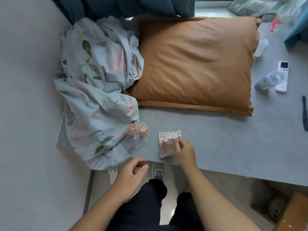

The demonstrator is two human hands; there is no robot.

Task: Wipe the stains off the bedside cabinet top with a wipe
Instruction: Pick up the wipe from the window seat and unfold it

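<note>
A pink speckled wipe [166, 142] lies on the grey bed surface [208, 144] near its front edge. My right hand [184, 151] rests on the wipe's right side and pinches it with the fingertips. My left hand [131, 174] hovers just off the bed's front edge, fingers loosely curled and apart, holding nothing. No bedside cabinet top is recognisable in the head view.
A clear wrapper with two orange pieces [138, 132] lies left of the wipe. A floral sheet [98, 90] is bunched at the left, an orange pillow [195, 64] behind. A remote [282, 79] and plastic bottle [268, 81] lie at the right. Cardboard box [283, 207] on the floor.
</note>
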